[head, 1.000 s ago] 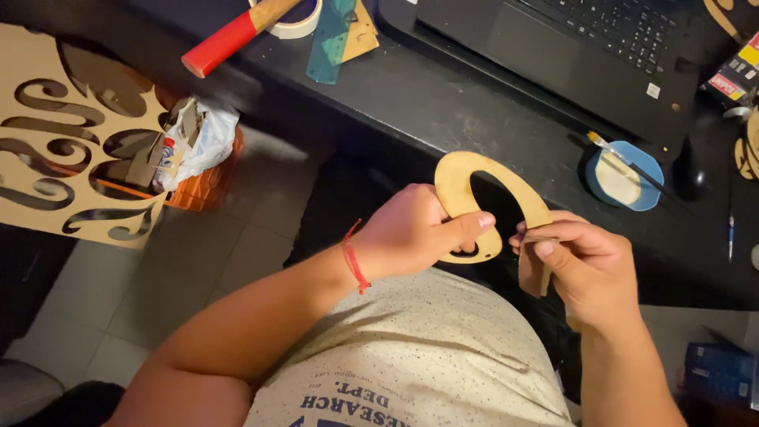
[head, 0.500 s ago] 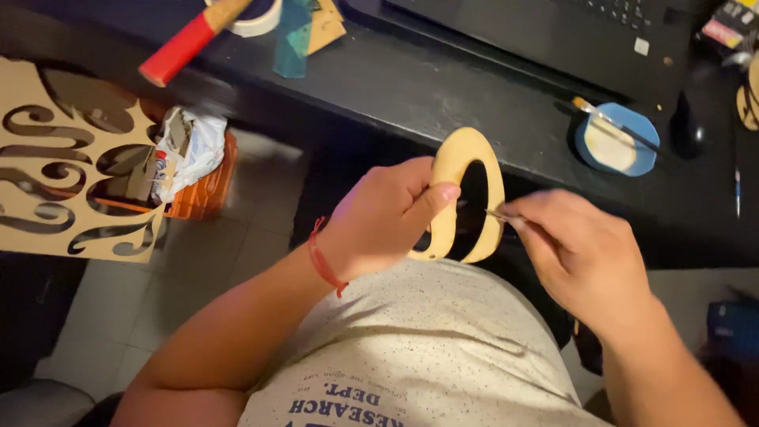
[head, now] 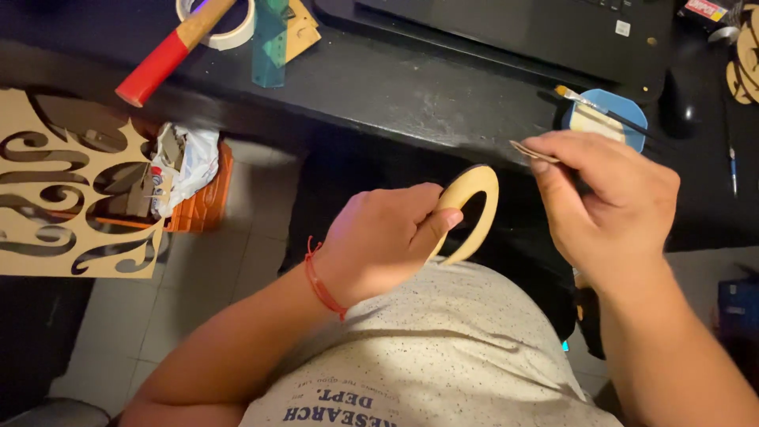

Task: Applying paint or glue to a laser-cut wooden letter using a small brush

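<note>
My left hand (head: 387, 237) grips a tan wooden oval ring (head: 474, 205) by its lower left side, holding it on edge in front of my body. My right hand (head: 609, 198) is raised to the right of the ring and pinches a small thin brown piece, likely sandpaper (head: 528, 150), between thumb and fingers. The piece is a little above and to the right of the ring and does not touch it. A red string bracelet (head: 320, 281) is on my left wrist.
A black desk (head: 411, 87) carries a red-handled hammer (head: 170, 51), a roll of tape (head: 229, 32), a green ruler (head: 270, 43), a laptop (head: 514, 32), and a blue lid with a brush (head: 605, 119). A cut-out wooden panel (head: 63, 190) and an orange bin (head: 198, 190) stand at the left.
My right hand has lifted away from the ring, up and to the right, with the thin piece. The ring has turned more edge-on in my left hand.
</note>
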